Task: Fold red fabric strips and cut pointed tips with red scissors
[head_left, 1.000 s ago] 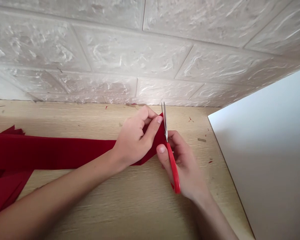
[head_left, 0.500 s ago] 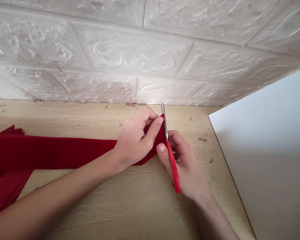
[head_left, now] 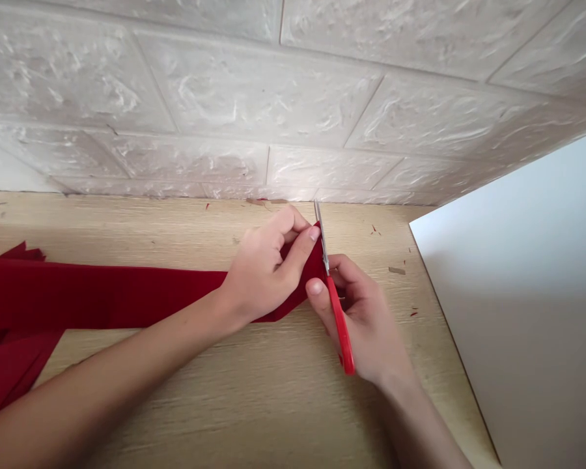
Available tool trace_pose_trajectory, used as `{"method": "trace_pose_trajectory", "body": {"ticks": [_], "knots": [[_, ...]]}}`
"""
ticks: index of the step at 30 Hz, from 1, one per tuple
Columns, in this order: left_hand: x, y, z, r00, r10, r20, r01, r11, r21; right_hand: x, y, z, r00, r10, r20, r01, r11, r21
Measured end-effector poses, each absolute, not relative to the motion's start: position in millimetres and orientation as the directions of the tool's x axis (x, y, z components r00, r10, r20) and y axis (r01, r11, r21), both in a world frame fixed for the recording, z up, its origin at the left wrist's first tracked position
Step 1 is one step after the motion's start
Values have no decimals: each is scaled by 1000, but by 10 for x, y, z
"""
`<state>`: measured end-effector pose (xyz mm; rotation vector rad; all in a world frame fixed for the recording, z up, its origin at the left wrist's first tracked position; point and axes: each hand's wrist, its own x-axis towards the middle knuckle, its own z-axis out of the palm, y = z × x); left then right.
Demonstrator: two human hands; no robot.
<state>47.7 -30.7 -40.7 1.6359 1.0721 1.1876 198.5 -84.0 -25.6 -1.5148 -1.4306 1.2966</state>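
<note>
Left hand [head_left: 262,270] near the middle of the frame, curled firmly around the end of a long strip of red fabric [head_left: 102,296], with fingers [head_left: 286,225] bent over the top edge and thumb [head_left: 299,255] pressed against the cloth. No gap between thumb and fingers, just the fabric pinched between them.

Right hand [head_left: 366,319] just beside the left, closed around scissors [head_left: 340,324], with the red handle slanting down toward the lower right and a thumb resting on it. Blades [head_left: 321,238] nearly upright, pointing toward the wall and touching the right end of the fabric, their tips rising above it. Whether the blades stand slightly apart or fully together: too thin to tell.

Fabric lying across the counter [head_left: 273,417] from the left edge of the frame to the hands, above the left forearm, with a second red piece [head_left: 10,378] at lower left and a jagged scrap [head_left: 24,253] at its upper edge.

Light wood grain on the counter, with tiny red snippets [head_left: 374,229] and a tan sliver [head_left: 396,270] right of the hands. White brick-textured wall [head_left: 273,98] along the top of the frame. Plain white board [head_left: 512,293] at right, over the counter's far corner.
</note>
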Motion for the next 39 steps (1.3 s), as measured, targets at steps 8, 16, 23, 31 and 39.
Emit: {"method": "trace_pose_trajectory", "body": {"ticks": [8, 16, 23, 31, 39], "knots": [[473, -307, -446, 206, 944, 257, 172, -294, 940, 1960, -852, -296, -52, 974, -221, 316, -194, -929], [472, -322, -460, 228, 941, 252, 161, -291, 943, 2003, -830, -295, -16, 978, -208, 197, -201, -960], [459, -293, -427, 241, 946, 215, 107, -246, 963, 2260, -730, -281, 151, 985, -87, 548, -157, -822], [400, -245, -299, 229, 945, 232, 143, -269, 952, 2594, -672, -300, 295, 948, -121, 849, -318, -421], [360, -320, -65, 575, 777, 257, 252, -467, 847, 2691, -631, -324, 306, 949, -82, 915, -317, -250]]}}
